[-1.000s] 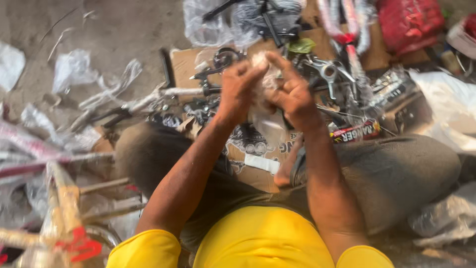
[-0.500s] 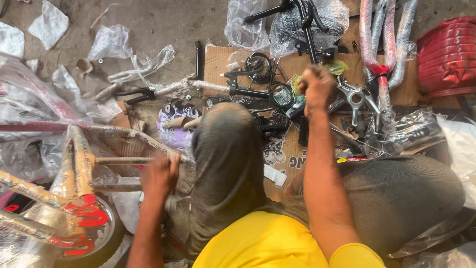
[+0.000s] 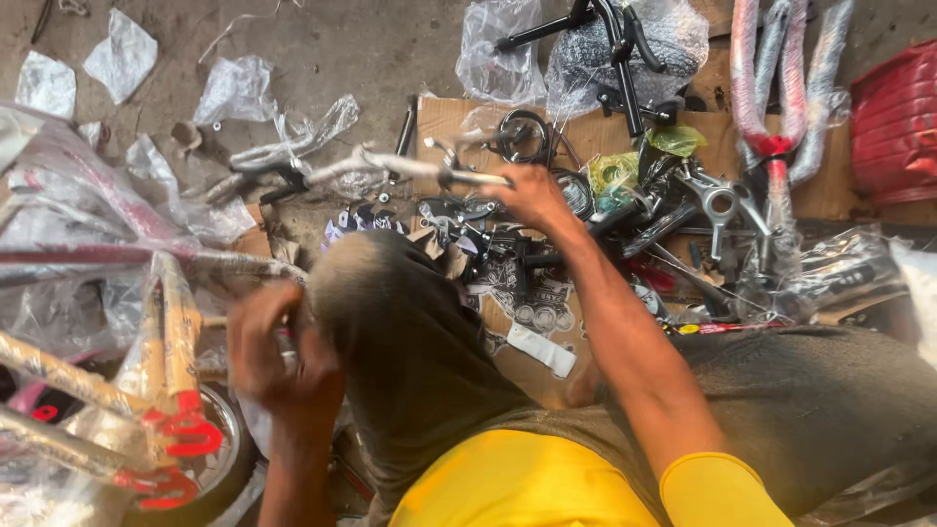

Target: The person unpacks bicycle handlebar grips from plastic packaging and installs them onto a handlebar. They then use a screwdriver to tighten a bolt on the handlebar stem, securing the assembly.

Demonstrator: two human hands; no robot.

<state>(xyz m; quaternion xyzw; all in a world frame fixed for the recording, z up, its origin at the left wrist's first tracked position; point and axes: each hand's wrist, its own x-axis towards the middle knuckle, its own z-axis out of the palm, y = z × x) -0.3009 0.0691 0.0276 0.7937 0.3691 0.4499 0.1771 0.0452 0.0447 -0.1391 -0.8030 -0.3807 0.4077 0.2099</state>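
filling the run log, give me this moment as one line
left hand: closed on small red-tipped item beside wrapped frame | right hand: reaching into bike parts on cardboard, grip unclear | seated on floor

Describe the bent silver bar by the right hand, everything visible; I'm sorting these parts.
The silver bar looks like a metal handlebar, wrapped in clear plastic. It lies across bare concrete floor, one end reaching the brown cardboard sheet. The right hand grips or covers that end; its far end runs left among loose plastic wrappers.
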